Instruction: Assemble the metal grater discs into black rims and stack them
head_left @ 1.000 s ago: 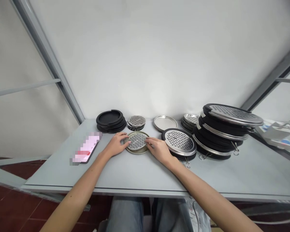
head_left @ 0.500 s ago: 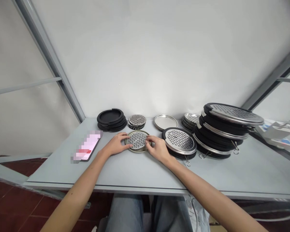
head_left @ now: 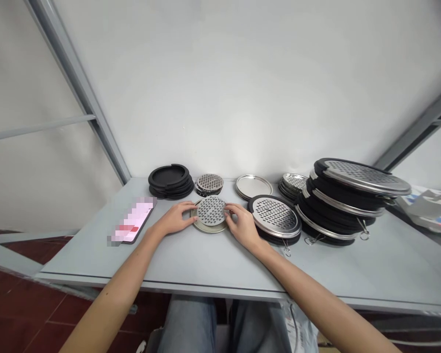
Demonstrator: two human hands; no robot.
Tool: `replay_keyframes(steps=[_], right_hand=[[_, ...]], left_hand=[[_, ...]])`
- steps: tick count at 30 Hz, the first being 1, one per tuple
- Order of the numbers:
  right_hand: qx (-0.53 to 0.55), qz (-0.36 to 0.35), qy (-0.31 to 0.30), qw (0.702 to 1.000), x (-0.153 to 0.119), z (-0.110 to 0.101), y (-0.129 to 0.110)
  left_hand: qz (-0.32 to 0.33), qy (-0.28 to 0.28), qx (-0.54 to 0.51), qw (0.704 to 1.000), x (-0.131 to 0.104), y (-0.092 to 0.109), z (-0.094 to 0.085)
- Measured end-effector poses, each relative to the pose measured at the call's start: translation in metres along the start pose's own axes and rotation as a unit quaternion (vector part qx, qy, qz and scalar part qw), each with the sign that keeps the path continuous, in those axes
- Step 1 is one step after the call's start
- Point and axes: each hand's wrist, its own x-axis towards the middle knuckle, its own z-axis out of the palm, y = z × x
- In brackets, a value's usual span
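My left hand (head_left: 177,218) holds the left edge of a round perforated metal disc (head_left: 210,211) between thumb and fingers. The disc's right edge is pinched by my right hand (head_left: 240,223). Beneath the disc a shallow round metal tray (head_left: 210,229) lies on the table, its near rim showing. The disc sits toward the tray's far side and covers much of it. Right beside my right hand is a black round holder topped by a slotted metal disc (head_left: 275,215), with a wire clasp at its front.
A grey table (head_left: 191,264) bears a stack of black rings (head_left: 170,182), perforated discs (head_left: 210,182), plain metal trays (head_left: 254,186) and more perforated discs (head_left: 294,182) along the wall. A tall leaning stack of assembled units (head_left: 347,201) stands right. A phone (head_left: 136,223) lies left.
The perforated disc has risen and shifted toward the far side of the tray, exposing more of the tray's near part. Both hands stay at its edges. The view has shifted slightly.
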Motion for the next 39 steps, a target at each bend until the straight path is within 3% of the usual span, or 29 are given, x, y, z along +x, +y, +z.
replay_keyframes(steps=[8,16,26,39], right_hand=[[-0.006,-0.007,-0.064,0.998,0.000,-0.001,-0.002],[-0.025,-0.026,-0.097,0.995,-0.001,0.000,0.001],[-0.057,-0.010,-0.052,0.997,-0.001,0.003,0.005],[-0.069,-0.005,-0.068,0.995,-0.001,0.005,0.007]], left_hand=[[-0.005,-0.037,0.002,0.999,-0.002,-0.003,-0.001],[-0.016,-0.036,-0.003,0.999,-0.002,-0.004,0.001],[-0.003,-0.024,-0.021,0.999,-0.001,0.003,-0.003],[0.000,-0.030,-0.001,1.000,-0.002,0.006,0.001]])
